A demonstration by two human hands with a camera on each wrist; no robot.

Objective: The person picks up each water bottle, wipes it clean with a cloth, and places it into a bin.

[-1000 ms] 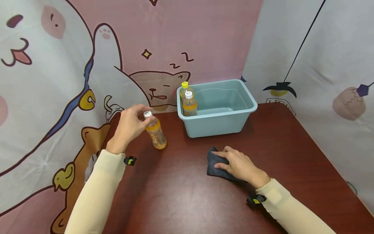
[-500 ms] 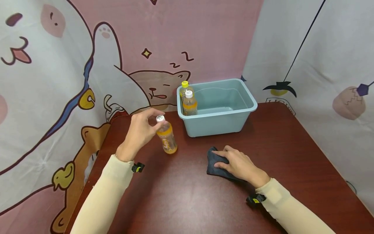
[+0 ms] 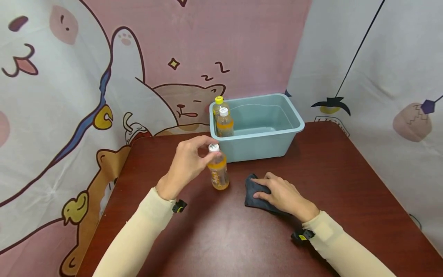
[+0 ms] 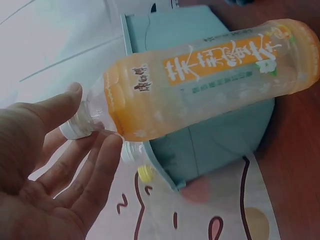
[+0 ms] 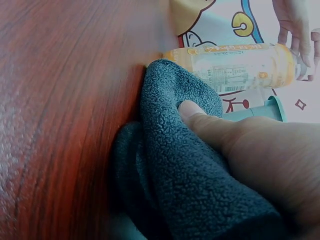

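My left hand (image 3: 188, 161) pinches a clear plastic bottle (image 3: 219, 175) with an orange label by its white cap and neck. The bottle is nearly upright, in front of the blue-grey bin (image 3: 257, 144); whether its base touches the table cannot be told. In the left wrist view, thumb and fingers sit around the neck of the bottle (image 4: 215, 75). My right hand (image 3: 283, 194) grips a folded dark grey cloth (image 3: 254, 192) on the table. The right wrist view has the thumb pressed on the fuzzy cloth (image 5: 175, 130), with the other fingers hidden.
Inside the bin's left end stand a white-capped bottle (image 3: 225, 125) and, behind it, a yellow-capped bottle (image 3: 219, 102). The bin rests near the back edge of the reddish-brown table (image 3: 339, 173). A printed cartoon curtain (image 3: 256, 46) hangs behind and at the sides.
My left hand has carried the orange-labelled bottle to the right and closer to me, from left of the bin to its front left corner. My right hand and the cloth have stayed put.
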